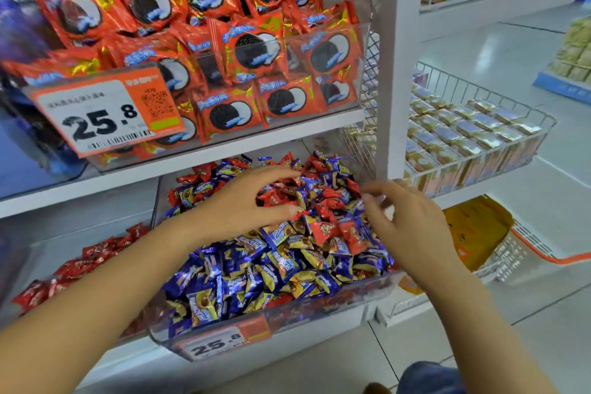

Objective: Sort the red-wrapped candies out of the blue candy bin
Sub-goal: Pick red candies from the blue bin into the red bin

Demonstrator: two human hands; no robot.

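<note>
A clear bin (367, 297) on the lower shelf is heaped with blue-wrapped candies (243, 278). Red-wrapped candies (332, 229) lie mixed in across its back half. My left hand (246, 198) reaches over the heap, with fingers and thumb curved around a cluster of red candies (275, 197). My right hand (406, 217) hovers at the bin's right side, blurred, its fingers loosely bent with nothing seen in them.
A neighbouring bin to the left holds red candies (80, 269). Above, a clear bin of red cookie packets (249, 51) carries a 25.8 price tag (102, 112). A white shelf post (396, 61) stands right of the bins, beside a wire basket (473, 137) of gold packets.
</note>
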